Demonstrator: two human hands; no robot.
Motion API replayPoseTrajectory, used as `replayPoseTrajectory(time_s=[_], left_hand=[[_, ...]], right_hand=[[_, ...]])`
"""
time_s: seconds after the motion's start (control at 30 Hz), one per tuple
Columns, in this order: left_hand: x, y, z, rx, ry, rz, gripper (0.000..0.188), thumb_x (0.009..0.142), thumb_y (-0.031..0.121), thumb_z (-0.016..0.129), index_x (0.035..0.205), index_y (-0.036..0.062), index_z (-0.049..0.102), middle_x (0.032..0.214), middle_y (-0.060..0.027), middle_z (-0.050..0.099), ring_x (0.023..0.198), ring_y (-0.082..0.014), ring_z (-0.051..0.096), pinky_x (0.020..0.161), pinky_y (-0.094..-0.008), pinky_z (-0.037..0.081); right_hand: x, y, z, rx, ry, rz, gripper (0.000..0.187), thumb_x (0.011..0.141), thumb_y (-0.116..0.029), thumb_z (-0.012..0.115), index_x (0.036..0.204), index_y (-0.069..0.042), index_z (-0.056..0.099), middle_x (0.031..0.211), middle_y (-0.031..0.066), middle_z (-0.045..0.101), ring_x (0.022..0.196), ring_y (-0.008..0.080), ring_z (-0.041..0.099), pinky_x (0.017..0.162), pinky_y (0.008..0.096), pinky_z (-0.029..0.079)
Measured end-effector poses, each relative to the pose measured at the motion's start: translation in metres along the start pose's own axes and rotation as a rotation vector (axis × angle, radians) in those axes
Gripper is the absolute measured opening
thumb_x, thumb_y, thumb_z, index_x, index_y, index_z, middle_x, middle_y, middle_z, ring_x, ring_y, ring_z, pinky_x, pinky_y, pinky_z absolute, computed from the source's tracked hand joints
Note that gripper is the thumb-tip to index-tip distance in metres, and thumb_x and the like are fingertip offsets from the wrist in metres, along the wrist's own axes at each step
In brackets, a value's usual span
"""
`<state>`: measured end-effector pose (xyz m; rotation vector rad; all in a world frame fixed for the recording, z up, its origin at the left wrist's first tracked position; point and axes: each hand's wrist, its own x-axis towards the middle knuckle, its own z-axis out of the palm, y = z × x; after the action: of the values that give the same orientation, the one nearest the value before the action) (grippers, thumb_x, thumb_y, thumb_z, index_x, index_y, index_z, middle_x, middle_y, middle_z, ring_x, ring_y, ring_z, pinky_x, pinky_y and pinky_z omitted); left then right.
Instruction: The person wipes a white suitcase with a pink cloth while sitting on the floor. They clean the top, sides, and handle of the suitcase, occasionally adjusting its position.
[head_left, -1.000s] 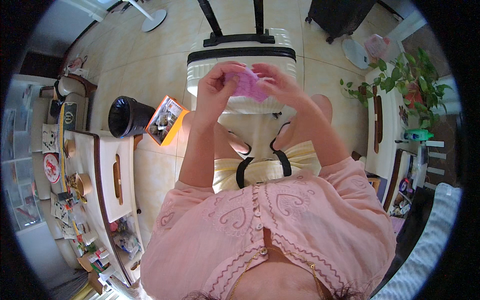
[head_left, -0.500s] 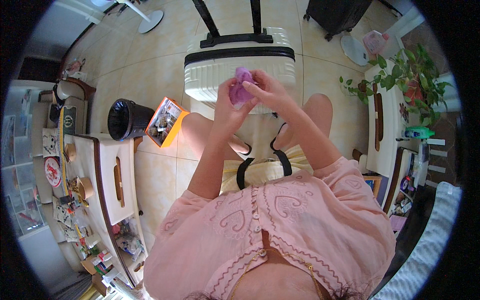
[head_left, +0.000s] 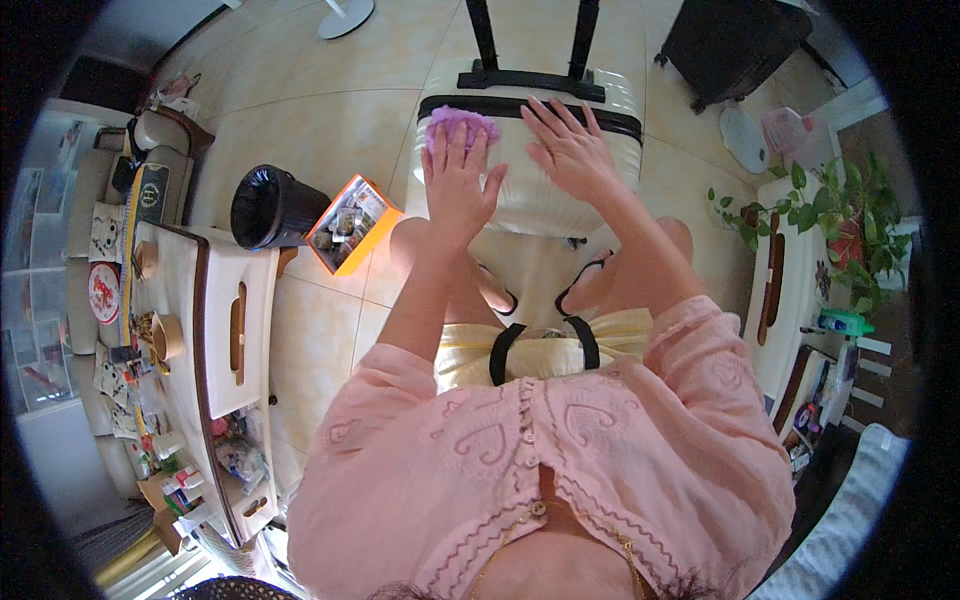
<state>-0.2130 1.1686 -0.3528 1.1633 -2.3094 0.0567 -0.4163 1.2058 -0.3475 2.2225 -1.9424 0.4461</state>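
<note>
where left hand (head_left: 460, 192) lies, purple cloth (head_left: 462, 115) partly hidden

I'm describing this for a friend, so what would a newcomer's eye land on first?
Probably the purple cloth beneath the fingers of the left hand, on the white suitcase at upper middle. The right hand is spread over the same case, to the cloth's right. Next, the orange box stands out to the suitcase's left, beside a black bin.
</note>
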Motion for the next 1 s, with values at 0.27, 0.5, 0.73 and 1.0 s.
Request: replayPoseTrajectory(time_s=[0.27,0.5,0.73,1.0], left_hand=[[0.015,-0.016,0.011,-0.037,-0.010,-0.014,0.050,0.086,0.043,0.054,0.127,0.0139,0.053,0.140,-0.0153,0.037,0.131,-0.0379,0.030,0.105,-0.0550,0.024],[-0.033,0.027,-0.012,-0.180,0.026,-0.018,0.049,0.083,0.024,0.061,0.125,0.0022,0.050,0.131,-0.0233,0.044,0.126,-0.0400,0.036,0.105,-0.0460,0.030],[0.015,-0.020,0.000,-0.117,0.115,-0.112,0.036,0.090,0.026,0.050,0.119,0.0047,0.053,0.126,-0.0206,0.049,0.118,-0.0389,0.043,0.102,-0.0470,0.033],[-0.036,-0.001,0.006,-0.179,0.148,-0.036,0.030,0.080,0.001,0.051,0.109,0.0035,0.056,0.120,-0.0174,0.055,0.111,-0.0370,0.050,0.098,-0.0424,0.039]], right_hand=[[0.002,-0.003,-0.001,-0.003,0.003,0.029,0.050,0.093,-0.043,0.038,0.141,-0.025,0.034,0.146,-0.0059,0.033,0.136,0.0161,0.027,0.113,0.0468,0.010],[0.002,0.013,0.002,-0.020,-0.025,-0.024,0.050,0.095,-0.040,0.034,0.143,-0.026,0.030,0.147,-0.0067,0.030,0.137,0.0148,0.025,0.113,0.0450,0.009],[0.003,0.006,-0.001,-0.025,-0.025,-0.022,0.051,0.094,-0.040,0.035,0.143,-0.024,0.030,0.148,-0.0061,0.029,0.137,0.0164,0.026,0.113,0.0454,0.010],[-0.002,0.018,-0.004,0.008,-0.002,-0.031,0.050,0.094,-0.037,0.040,0.141,-0.023,0.033,0.147,-0.0040,0.031,0.135,0.0174,0.029,0.113,0.0448,0.013]])
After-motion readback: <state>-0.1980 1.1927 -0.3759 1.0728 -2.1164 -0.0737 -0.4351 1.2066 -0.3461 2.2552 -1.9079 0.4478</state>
